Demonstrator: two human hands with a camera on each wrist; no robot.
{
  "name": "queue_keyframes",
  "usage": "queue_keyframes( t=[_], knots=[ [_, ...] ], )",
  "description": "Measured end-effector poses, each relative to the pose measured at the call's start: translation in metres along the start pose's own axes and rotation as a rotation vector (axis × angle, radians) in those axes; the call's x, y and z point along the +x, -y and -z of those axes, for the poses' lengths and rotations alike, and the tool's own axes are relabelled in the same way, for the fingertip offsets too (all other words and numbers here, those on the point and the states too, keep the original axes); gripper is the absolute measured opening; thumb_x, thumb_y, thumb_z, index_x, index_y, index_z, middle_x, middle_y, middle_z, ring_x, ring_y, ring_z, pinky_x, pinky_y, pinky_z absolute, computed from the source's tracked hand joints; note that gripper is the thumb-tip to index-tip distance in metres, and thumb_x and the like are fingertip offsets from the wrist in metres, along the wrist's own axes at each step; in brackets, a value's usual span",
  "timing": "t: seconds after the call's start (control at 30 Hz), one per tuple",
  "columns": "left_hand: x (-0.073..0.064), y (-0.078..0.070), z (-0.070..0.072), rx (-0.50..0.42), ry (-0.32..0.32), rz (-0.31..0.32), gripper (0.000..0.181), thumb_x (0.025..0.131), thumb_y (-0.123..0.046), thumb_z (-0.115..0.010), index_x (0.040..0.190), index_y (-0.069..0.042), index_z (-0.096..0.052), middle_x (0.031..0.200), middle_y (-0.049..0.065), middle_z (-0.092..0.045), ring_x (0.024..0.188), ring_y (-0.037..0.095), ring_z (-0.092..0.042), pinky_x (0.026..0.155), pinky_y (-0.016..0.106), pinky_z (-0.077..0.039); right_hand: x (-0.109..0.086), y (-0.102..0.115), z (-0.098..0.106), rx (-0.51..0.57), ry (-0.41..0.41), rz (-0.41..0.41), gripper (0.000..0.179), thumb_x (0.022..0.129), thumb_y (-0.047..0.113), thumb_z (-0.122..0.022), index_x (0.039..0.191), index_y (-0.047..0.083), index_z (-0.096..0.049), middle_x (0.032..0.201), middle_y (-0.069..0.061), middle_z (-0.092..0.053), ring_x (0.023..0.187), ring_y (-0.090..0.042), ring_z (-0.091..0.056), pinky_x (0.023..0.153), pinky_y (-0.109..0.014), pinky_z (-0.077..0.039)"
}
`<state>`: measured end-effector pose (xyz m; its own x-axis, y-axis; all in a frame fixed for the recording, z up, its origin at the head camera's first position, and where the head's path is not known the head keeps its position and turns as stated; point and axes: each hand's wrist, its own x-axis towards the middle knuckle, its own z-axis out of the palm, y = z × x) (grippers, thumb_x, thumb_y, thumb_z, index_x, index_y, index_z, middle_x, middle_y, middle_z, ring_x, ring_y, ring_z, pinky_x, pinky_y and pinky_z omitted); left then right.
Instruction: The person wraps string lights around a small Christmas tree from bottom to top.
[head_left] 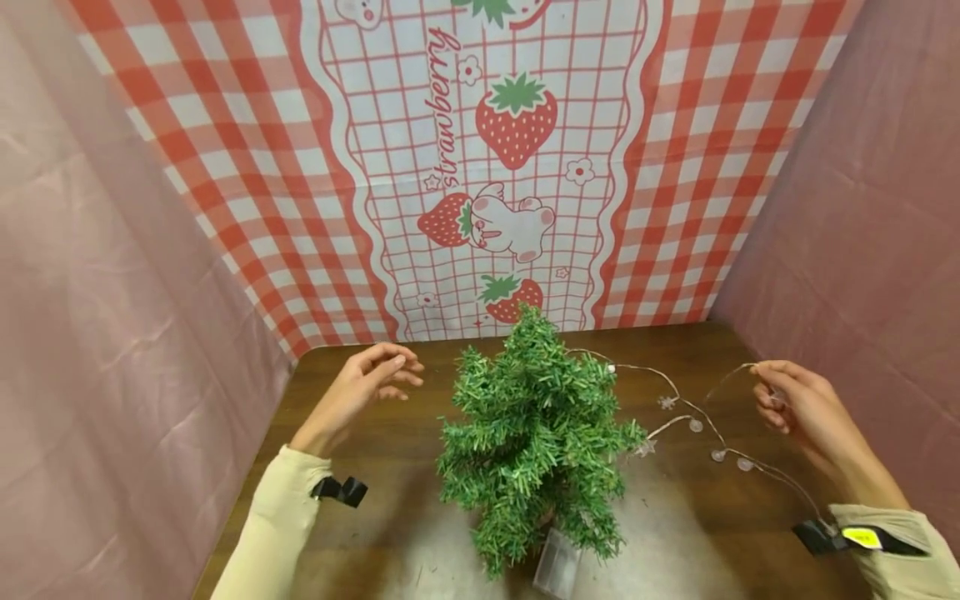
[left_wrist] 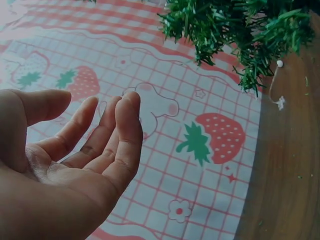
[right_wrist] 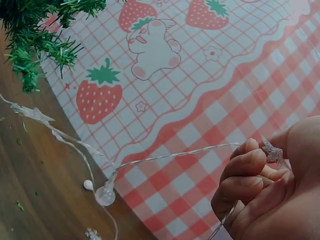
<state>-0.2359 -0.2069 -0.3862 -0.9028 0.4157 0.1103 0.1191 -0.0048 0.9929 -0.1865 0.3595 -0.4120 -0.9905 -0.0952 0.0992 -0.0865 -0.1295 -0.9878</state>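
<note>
A small artificial Christmas tree stands upright on the table, its green branches filling the middle of the head view. To its right, a string of fairy lights with clear round and star-shaped covers trails over the tabletop. My right hand pinches the wire of this string; in the right wrist view a clear star cover shows between thumb and fingers. On the tree's left, my left hand hovers apart from the branches, fingers loosely bent, holding nothing. How the lights run behind the tree is hidden.
At the tree's foot lies a clear plastic box, partly covered by branches. A strawberry-print cloth hangs behind the brown table. Pink curtains close off both sides. Tiny green bits lie scattered on the wood.
</note>
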Motion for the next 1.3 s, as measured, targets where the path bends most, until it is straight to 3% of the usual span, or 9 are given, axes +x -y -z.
queue_keyframes(
  t=[0.3,0.53,0.73,0.9,1.07,1.2,1.3],
  knots=[
    [0.033,0.004,-0.001,-0.137,0.08,0.044,0.037,0.094,-0.025,-0.046,0.12,0.002,-0.045,0.124,0.021,-0.049,0.116,0.039,-0.045,0.095,0.048,-0.038,0.035,0.003,-0.019,-0.094,-0.036,-0.022,0.014,0.096,0.02,-0.043,0.097,0.008,-0.051,0.062,0.001,-0.049,0.043,-0.008,-0.04,0.036,-0.031,-0.018],
    [0.058,0.006,-0.013,-0.178,0.149,0.099,0.039,0.094,-0.024,-0.046,0.122,0.003,-0.043,0.124,0.019,-0.049,0.117,0.035,-0.046,0.096,0.047,-0.038,0.062,0.014,-0.042,-0.324,-0.003,-0.07,0.028,0.094,0.029,-0.045,0.104,0.003,-0.047,0.063,0.001,-0.049,0.041,-0.007,-0.037,0.034,-0.034,-0.025],
    [0.075,0.007,-0.022,-0.143,0.173,0.125,0.036,0.094,-0.025,-0.047,0.12,-0.001,-0.046,0.126,0.02,-0.047,0.116,0.031,-0.047,0.096,0.046,-0.038,0.085,0.025,-0.063,-0.494,0.071,-0.074,0.036,0.092,0.035,-0.047,0.108,0.003,-0.05,0.068,-0.007,-0.054,0.037,-0.01,-0.034,0.031,-0.035,-0.026],
    [0.091,0.002,-0.031,-0.087,0.205,0.141,0.037,0.092,-0.03,-0.049,0.12,-0.006,-0.047,0.124,0.012,-0.051,0.12,0.031,-0.044,0.096,0.043,-0.039,0.103,0.04,-0.08,-0.647,0.171,-0.024,0.033,0.092,0.037,-0.048,0.103,0.007,-0.054,0.073,-0.019,-0.056,0.039,-0.014,-0.037,0.032,-0.037,-0.031],
    [0.109,-0.007,-0.045,-0.025,0.284,0.078,0.04,0.092,-0.03,-0.05,0.124,-0.006,-0.045,0.125,0.009,-0.05,0.121,0.033,-0.041,0.095,0.04,-0.041,0.121,0.065,-0.1,-0.801,0.213,0.017,0.027,0.09,0.038,-0.051,0.098,0.014,-0.059,0.074,-0.016,-0.057,0.046,-0.023,-0.045,0.036,-0.039,-0.039],
    [0.12,-0.011,-0.058,-0.003,0.315,0.054,0.036,0.093,-0.025,-0.049,0.123,-0.006,-0.046,0.125,0.009,-0.05,0.12,0.033,-0.043,0.093,0.04,-0.042,0.136,0.084,-0.125,-1.019,0.211,0.151,0.02,0.089,0.034,-0.055,0.094,0.017,-0.063,0.072,-0.008,-0.058,0.052,-0.023,-0.052,0.044,-0.036,-0.043],
    [0.128,-0.013,-0.064,0.007,0.319,0.069,0.035,0.093,-0.023,-0.049,0.124,-0.007,-0.047,0.124,0.007,-0.051,0.116,0.025,-0.048,0.094,0.044,-0.04,0.147,0.089,-0.147,-1.151,0.237,0.303,0.014,0.089,0.026,-0.056,0.093,0.017,-0.065,0.076,-0.001,-0.062,0.059,-0.015,-0.056,0.052,-0.031,-0.045]
  ],
)
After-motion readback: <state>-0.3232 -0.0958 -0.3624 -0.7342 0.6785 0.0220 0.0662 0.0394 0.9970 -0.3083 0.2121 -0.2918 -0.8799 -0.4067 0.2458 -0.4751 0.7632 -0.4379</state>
